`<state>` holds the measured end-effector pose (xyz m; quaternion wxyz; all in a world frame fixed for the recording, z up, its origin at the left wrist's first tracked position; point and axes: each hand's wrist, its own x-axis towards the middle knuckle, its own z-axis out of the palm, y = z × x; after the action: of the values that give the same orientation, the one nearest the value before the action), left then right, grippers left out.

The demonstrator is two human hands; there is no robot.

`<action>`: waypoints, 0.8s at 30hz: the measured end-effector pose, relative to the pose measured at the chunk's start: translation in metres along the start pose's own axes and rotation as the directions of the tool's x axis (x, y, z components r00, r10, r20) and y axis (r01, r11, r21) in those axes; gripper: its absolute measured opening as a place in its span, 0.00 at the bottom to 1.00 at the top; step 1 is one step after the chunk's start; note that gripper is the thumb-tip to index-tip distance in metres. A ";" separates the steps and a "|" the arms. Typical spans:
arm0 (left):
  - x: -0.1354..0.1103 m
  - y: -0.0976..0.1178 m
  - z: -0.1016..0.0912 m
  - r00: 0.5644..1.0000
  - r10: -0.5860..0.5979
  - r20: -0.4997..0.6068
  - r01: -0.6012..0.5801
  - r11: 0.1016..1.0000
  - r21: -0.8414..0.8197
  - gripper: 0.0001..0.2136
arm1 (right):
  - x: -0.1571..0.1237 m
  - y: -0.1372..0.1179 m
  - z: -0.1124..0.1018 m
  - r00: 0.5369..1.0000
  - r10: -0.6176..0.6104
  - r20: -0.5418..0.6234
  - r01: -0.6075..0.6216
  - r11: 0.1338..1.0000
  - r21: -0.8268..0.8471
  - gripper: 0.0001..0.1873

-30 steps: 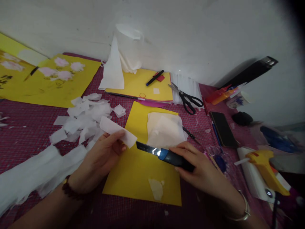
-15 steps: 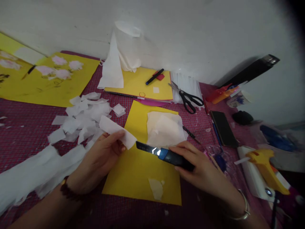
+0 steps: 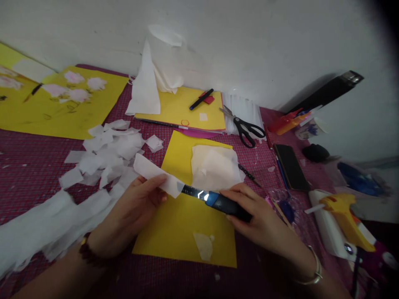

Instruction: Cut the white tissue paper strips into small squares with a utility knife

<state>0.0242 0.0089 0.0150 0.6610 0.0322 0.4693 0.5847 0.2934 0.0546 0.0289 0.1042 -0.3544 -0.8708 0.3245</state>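
Note:
My left hand (image 3: 134, 214) pinches a white tissue-paper strip (image 3: 149, 167) between thumb and fingers above a yellow sheet (image 3: 183, 236). My right hand (image 3: 262, 214) grips a black and blue utility knife (image 3: 229, 204) with its blade extended leftward. The blade's tip is at the strip's right end and shows faintly through the paper, apparently within its fold. Behind the knife, a crumpled white tissue piece (image 3: 215, 166) lies on the yellow sheet. A pale scrap (image 3: 204, 246) rests near the sheet's front edge.
Cut tissue squares (image 3: 115, 143) and long tissue strips (image 3: 46, 220) lie to the left. Scissors (image 3: 247, 128), a dark phone (image 3: 291, 166), a yellow glue gun (image 3: 346, 211) and a paper cup (image 3: 311, 128) are on the right. A flower picture (image 3: 99, 108) lies at the back left.
The knife's blade has moved from the strip's right edge to overlap its end, apparently inside the fold. The strip has shifted slightly right toward the knife. Both hands keep their hold.

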 end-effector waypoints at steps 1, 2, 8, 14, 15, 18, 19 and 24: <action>0.000 -0.001 0.000 1.000 -0.005 -0.002 0.005 1.000 0.008 0.07 | 0.000 0.000 0.001 1.000 -0.004 -0.003 0.004 1.000 -0.003 0.30; 0.000 -0.001 -0.001 1.000 -0.005 -0.001 0.005 1.000 0.015 0.07 | 0.000 0.000 0.001 1.000 -0.006 -0.001 0.006 1.000 -0.004 0.30; 0.001 -0.005 -0.001 0.998 0.024 0.054 -0.025 0.999 0.020 0.06 | 0.002 -0.001 0.004 1.000 -0.011 0.015 0.011 1.000 0.008 0.31; 0.000 -0.005 0.000 0.998 0.025 0.056 -0.027 0.999 0.034 0.06 | 0.002 -0.001 0.005 0.999 -0.006 -0.034 0.006 1.000 -0.001 0.29; 0.001 -0.005 0.000 0.998 0.032 0.050 -0.033 0.999 0.029 0.06 | 0.002 -0.001 0.005 0.999 -0.005 -0.048 0.005 1.000 -0.003 0.29; 0.001 -0.006 0.000 0.998 0.047 0.030 -0.048 0.998 0.028 0.06 | 0.000 -0.001 0.006 0.998 -0.004 -0.059 0.004 1.000 -0.008 0.28; 0.001 -0.006 0.000 0.998 0.047 0.031 -0.048 0.998 0.029 0.06 | 0.000 -0.001 0.006 0.999 -0.006 -0.053 0.005 1.000 -0.008 0.29; -0.001 -0.007 0.002 0.998 0.027 0.054 -0.029 0.999 0.029 0.07 | 0.002 -0.002 0.008 0.999 -0.019 -0.033 0.019 1.000 -0.009 0.29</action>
<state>0.0310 0.0065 0.0122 0.6645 0.0641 0.4596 0.5857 0.2875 0.0510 0.0236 0.1198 -0.3519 -0.8737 0.3137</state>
